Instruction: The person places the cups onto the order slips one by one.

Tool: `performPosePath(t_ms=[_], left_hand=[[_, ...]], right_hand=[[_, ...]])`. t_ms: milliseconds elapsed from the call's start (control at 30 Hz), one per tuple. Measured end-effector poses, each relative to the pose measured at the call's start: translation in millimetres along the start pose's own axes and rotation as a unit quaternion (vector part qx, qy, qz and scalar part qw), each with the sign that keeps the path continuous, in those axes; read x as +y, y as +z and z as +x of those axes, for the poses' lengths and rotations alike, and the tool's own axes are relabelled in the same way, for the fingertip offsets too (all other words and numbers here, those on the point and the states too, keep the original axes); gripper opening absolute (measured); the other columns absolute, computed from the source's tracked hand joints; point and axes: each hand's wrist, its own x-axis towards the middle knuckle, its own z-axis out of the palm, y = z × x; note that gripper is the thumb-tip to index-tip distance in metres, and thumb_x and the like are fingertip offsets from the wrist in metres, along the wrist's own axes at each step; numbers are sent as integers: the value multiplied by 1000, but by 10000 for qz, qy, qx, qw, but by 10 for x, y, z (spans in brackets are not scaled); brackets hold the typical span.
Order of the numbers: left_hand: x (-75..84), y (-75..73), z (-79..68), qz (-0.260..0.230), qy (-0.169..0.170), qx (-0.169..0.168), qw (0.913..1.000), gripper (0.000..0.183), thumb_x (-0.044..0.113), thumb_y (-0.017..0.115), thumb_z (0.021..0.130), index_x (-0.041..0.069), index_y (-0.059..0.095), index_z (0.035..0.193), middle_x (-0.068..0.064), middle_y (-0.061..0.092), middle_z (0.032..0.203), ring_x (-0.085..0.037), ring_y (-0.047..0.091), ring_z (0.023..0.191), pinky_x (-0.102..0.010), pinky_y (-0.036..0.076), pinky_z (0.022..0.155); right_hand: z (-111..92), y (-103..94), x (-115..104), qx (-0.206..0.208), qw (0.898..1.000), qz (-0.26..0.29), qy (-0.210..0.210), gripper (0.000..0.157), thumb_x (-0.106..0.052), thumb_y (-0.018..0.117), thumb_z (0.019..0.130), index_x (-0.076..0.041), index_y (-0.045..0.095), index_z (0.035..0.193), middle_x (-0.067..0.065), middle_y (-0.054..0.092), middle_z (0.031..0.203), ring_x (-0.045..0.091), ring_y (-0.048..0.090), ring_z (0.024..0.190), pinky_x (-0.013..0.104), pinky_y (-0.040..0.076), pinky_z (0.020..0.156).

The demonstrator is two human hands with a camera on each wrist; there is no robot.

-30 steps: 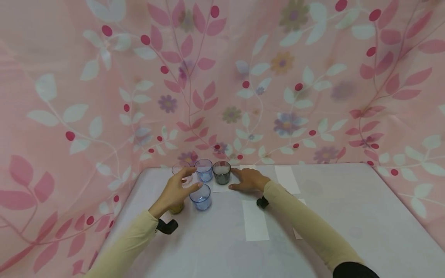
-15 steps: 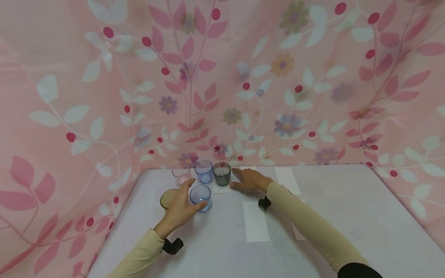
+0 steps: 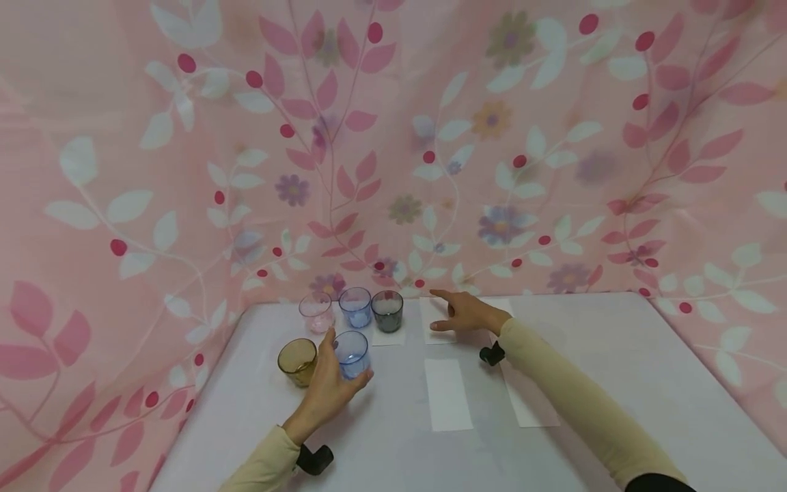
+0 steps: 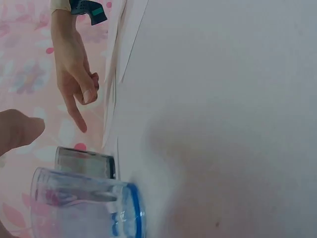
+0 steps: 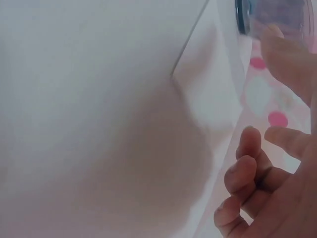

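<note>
- Near blue glass (image 3: 353, 354): short, transparent, upright on the white table (image 3: 381, 451); wall flares toward a darker rim.
- Place: left part of the table, right of the olive-yellow glass (image 3: 298, 362), near side of the far blue glass (image 3: 354, 307).
- Far row, left to right: pink glass (image 3: 316, 313), far blue glass, grey glass (image 3: 387, 311). The grey one is at the far part of a white paper (image 3: 389, 338).
- Left hand (image 3: 327, 393): around the left and near sides of the near blue glass, thumb spread wide from the fingers, nothing gripped. Cannot tell whether skin meets the glass.
- Right hand (image 3: 470, 312): over a second paper (image 3: 434, 335), right of the grey glass and apart from it; index finger extended, holding nothing.
- Left wrist view only: the near blue glass side-on, its thick base a strong blue ring; also a teal patch on the right wrist's black mount (image 4: 90, 10).
- Right wrist view only: underside of the right hand, several fingers bent inward. One digit overlaps a glass there; cannot tell which glass.
- Head view only: olive-yellow glass.
</note>
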Motion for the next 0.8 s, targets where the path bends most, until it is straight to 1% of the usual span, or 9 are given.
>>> performPosePath(t_ms=[133, 300, 433, 533, 667, 800], left_hand=[[20, 32, -25, -245, -271, 108, 9993, 113, 28, 87, 88, -9, 10, 162, -37, 27, 163, -52, 33, 152, -69, 29, 125], [22, 80, -18, -331, -481, 308, 9978, 110, 27, 86, 87, -11, 12, 160, -38, 31, 161, -54, 35, 150, -69, 29, 124], [-8, 114, -12, -498, -740, 299, 9956, 107, 28, 84, 90, -11, 14, 160, -38, 32, 161, -54, 35, 150, -67, 30, 125], [-55, 136, -21, -679, -869, 268, 9935, 102, 30, 83, 92, -9, 16, 159, -37, 31, 162, -52, 35, 152, -66, 29, 127], [-123, 171, -38, -930, -803, 374, 9917, 95, 30, 81, 95, -7, 21, 158, -37, 34, 161, -51, 36, 153, -65, 28, 127], [-180, 215, -43, -1123, -760, 491, 9895, 89, 29, 80, 96, -7, 26, 157, -37, 36, 161, -52, 37, 152, -65, 29, 126]], right_hand=[[-72, -42, 77, -102, 9998, -21, 151, 100, -47, 82, 93, -14, 27, 169, 1, 59, 77, 12, 49, 67, 29, 44, 71], [-164, -52, 132, -208, 9995, -36, 240, 104, -44, 85, 90, -12, 25, 169, 0, 55, 75, 12, 46, 68, 29, 41, 72], [-239, -46, 157, -199, 9992, -15, 333, 103, -43, 86, 90, -14, 27, 169, 0, 51, 75, 14, 45, 70, 31, 41, 73], [-287, -38, 165, -189, 9993, 12, 331, 101, -41, 85, 90, -15, 29, 169, 1, 50, 76, 14, 45, 70, 31, 41, 72], [-293, -8, 199, -107, 9997, 79, 209, 98, -39, 85, 91, -13, 31, 168, 0, 49, 74, 13, 44, 67, 29, 39, 69], [-266, 25, 240, -30, 9999, 60, 96, 98, -40, 86, 90, -10, 33, 167, -4, 45, 69, 11, 40, 64, 26, 36, 65]])
